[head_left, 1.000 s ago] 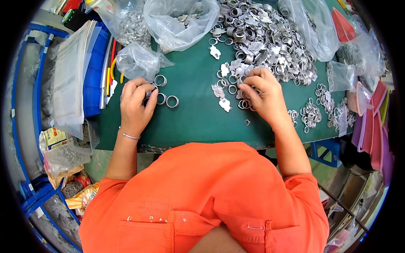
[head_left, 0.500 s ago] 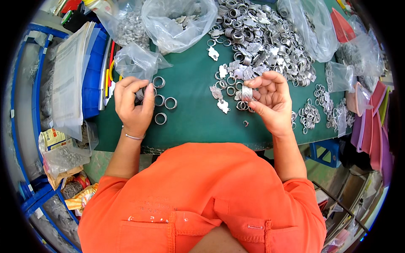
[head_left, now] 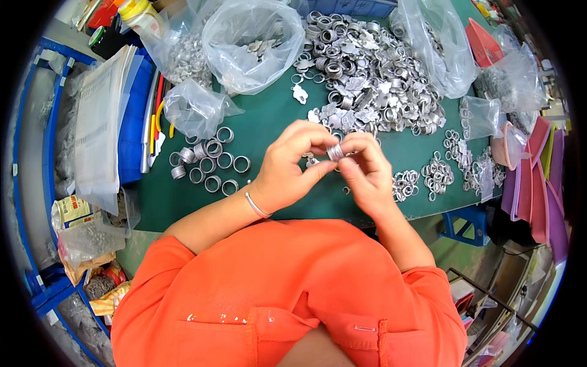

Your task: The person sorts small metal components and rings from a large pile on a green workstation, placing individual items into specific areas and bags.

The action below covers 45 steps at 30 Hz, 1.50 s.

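Note:
Over the middle of the table, both hands meet around a silvery, ribbed metal ring (head_left: pixel 334 151); I cannot tell whether it is one wide ring or several stacked. My left hand (head_left: pixel 287 160) pinches its left side between thumb and fingers. Thumb and fingertips of my right hand (head_left: pixel 367 177) close on its other side. Loose metal rings (head_left: pixel 207 165) lie in a group on the left part of the table. Just beyond my hands spreads a large heap of rings and flat, shaped metal pieces (head_left: pixel 373 79), partly hidden behind my fingers.
The table (head_left: pixel 263 104) has a green top. Clear plastic bags (head_left: pixel 254 49) of metal parts stand at the back. Small ring piles (head_left: pixel 438 174) lie at right. A blue bin (head_left: pixel 136 116) with papers stands at left, a blue stool (head_left: pixel 465 225) below the right edge.
My left hand has left the ring group on the left and come across to my right hand. The right hand has moved slightly left, and both now grip the ribbed ring.

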Motion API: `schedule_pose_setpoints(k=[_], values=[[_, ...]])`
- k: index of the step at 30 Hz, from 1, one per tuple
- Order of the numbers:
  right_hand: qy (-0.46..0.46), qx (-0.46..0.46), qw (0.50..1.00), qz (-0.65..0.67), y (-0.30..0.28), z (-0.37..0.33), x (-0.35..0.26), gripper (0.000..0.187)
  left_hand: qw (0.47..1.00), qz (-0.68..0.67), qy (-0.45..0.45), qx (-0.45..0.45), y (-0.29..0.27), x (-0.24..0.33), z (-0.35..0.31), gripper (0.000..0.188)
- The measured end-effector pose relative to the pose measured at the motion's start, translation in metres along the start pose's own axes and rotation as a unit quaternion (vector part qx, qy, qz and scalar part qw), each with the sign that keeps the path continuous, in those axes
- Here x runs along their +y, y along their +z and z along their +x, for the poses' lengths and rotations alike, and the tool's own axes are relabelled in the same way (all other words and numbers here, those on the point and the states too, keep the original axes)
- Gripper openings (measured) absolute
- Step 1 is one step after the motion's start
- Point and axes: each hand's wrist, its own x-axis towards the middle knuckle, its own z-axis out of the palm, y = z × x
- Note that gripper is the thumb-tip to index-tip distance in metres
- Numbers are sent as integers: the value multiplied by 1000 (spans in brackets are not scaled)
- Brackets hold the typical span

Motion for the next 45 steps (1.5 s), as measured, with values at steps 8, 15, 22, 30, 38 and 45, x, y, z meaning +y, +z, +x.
schedule_pose_setpoints(k=[8, 15, 22, 30, 38, 45], values=[[-282, 143, 885, -341, -49, 59, -29, 18, 997, 74, -16, 25, -5, 2, -1, 34], [-302, 269, 694, -596, -181, 163, -23, 19, 997, 76, -27, -1, -8, 3, -1, 28], [-251, -86, 816, -514, -38, 143, 15, 21, 997, 46, -65, -20, -9, 2, 3, 27], [-121, -103, 958, -237, -23, 96, 3, 23, 911, -305, -269, 67, -14, -14, 17, 46], [-15, -111, 988, -109, -17, 48, -3, 19, 906, -351, -233, 29, -6, -23, 13, 33], [108, -62, 986, 110, -33, 49, 5, 12, 895, -332, -297, 31, -11, -23, 13, 27]])
